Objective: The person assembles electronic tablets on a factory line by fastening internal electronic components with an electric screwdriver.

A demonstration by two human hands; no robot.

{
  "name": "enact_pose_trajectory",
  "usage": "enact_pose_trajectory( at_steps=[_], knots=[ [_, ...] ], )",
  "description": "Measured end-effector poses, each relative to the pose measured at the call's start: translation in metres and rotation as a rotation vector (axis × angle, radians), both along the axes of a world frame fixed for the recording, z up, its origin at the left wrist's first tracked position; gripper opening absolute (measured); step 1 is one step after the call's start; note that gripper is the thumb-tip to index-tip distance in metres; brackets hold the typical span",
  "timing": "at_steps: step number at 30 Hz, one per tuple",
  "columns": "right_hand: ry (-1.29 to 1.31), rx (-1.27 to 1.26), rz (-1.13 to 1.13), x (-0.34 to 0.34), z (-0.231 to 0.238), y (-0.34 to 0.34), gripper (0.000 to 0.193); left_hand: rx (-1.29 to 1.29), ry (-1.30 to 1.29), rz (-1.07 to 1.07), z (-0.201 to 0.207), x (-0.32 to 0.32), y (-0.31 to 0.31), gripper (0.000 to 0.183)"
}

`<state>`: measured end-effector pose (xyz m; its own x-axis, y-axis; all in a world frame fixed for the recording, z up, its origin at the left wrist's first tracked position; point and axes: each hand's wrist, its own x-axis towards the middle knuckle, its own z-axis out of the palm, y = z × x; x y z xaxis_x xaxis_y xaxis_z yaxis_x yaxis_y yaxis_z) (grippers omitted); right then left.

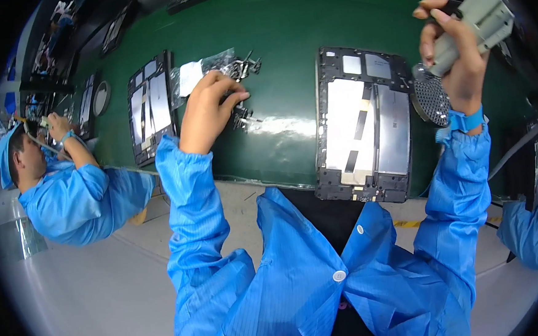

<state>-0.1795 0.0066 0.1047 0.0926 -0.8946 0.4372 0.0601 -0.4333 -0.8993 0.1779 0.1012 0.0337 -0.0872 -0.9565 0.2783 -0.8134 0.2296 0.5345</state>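
My left hand (211, 110) is over the green table with thumb and fingertips drawn together in a pinch. What they hold, if anything, is too small to make out. Small black parts (243, 117) lie right by the fingertips, and more sit just beyond, beside a clear plastic bag (191, 77). My right hand (462, 57), raised at the right, is closed around a light grey boxy hand tool (479, 23). Below that hand, partly covered by it, is a round studded dish (430, 99). Between my hands lies an opened tablet-like device (364, 125) with silver panels and a black frame.
A second opened device (151, 107) lies left of my left hand, with another (86, 105) and a round ring-shaped item (101, 98) farther left. A co-worker in blue (76, 186) works at the left. A grey cable (520, 143) runs along the right.
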Motion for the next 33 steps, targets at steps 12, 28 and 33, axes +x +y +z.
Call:
enact_pose_trajectory(
  at_steps=[12, 28, 33],
  knots=[
    [-0.069, 0.003, 0.174, 0.054, 0.008, -0.013, 0.024, -0.467, 0.089, -0.261, 0.036, -0.068, -0.067, 0.014],
    [-0.248, 0.122, 0.293, 0.097, 0.005, -0.035, 0.018, 0.085, 0.521, -0.349, -0.026, -0.083, -0.105, 0.019],
    [-0.238, 0.134, 0.250, 0.094, 0.008, -0.037, 0.017, 0.156, 0.573, -0.284, -0.024, -0.089, -0.106, 0.021]
  ],
)
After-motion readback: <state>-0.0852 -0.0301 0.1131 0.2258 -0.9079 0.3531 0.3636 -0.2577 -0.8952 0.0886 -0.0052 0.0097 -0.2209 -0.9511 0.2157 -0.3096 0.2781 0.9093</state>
